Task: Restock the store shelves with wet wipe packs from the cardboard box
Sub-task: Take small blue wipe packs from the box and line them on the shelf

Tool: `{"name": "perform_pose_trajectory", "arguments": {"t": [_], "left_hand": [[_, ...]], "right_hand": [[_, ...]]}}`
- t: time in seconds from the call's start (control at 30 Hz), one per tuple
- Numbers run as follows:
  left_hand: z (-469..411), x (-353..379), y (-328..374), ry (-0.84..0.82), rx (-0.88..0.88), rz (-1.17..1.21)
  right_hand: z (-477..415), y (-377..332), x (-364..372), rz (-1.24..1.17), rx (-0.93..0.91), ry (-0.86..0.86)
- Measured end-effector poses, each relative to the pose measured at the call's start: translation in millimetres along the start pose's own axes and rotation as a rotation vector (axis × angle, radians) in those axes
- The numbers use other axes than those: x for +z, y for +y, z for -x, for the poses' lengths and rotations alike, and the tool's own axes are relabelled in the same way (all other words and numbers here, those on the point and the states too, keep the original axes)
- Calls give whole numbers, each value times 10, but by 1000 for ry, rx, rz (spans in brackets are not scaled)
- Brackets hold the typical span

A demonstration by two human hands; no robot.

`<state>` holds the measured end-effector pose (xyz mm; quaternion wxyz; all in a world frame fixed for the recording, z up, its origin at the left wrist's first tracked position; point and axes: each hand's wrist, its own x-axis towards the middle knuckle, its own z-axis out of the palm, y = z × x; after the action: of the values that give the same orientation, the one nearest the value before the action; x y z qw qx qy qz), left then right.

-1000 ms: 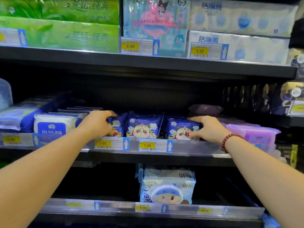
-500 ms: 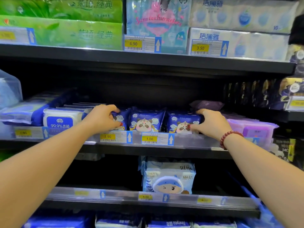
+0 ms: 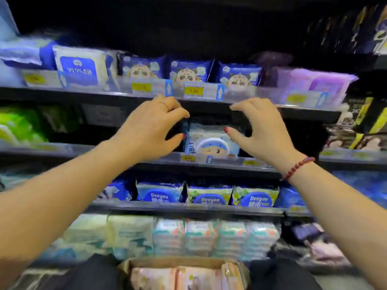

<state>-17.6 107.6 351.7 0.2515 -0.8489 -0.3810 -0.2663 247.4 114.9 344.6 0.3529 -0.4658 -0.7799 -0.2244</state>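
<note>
Both hands are empty, fingers spread: left hand [image 3: 150, 130] and right hand [image 3: 259, 130] flank a pale wipe pack [image 3: 211, 143] (cartoon face) between them; panda packs [image 3: 189, 71] sit above, the cardboard box [image 3: 167, 263] of packs below

Pinkish wet wipe packs [image 3: 180, 278] stand upright, seemingly, in open cardboard box [image 3: 167, 263].

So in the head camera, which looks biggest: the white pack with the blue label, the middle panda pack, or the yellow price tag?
1. White pack with blue label
2. Middle dark-blue panda pack
3. Yellow price tag

All sit on one shelf, so nearness hardly skews this.
</note>
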Motion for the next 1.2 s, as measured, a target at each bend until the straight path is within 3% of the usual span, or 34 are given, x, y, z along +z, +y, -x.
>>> {"name": "perform_pose_trajectory", "arguments": {"t": [0.13, 0.37, 0.67, 0.77, 0.87, 0.97, 1.2], "left_hand": [[504, 402, 295, -72, -41, 55], [1560, 1358, 812, -366, -272, 248], [2497, 2026, 1384, -656, -564, 409], [2715, 2187, 1519, -704, -623, 441], [2937, 2343, 1631, -749, -711, 466], [3118, 2473, 1703, -802, -765, 489], [3359, 2621, 1677, -872, -848, 512]], "right_hand": [[768, -288, 431, -79, 21, -87], [2046, -613, 1219, -262, 251, -429], [3202, -732, 1726, -316, 481, -805], [3480, -781, 1900, -407, 654, -928], [3680, -846, 2105, -445, 682, -1099], [3877, -877, 2282, -412, 730, -1316], [4388, -875, 2712, -290, 895, -1543]]}}
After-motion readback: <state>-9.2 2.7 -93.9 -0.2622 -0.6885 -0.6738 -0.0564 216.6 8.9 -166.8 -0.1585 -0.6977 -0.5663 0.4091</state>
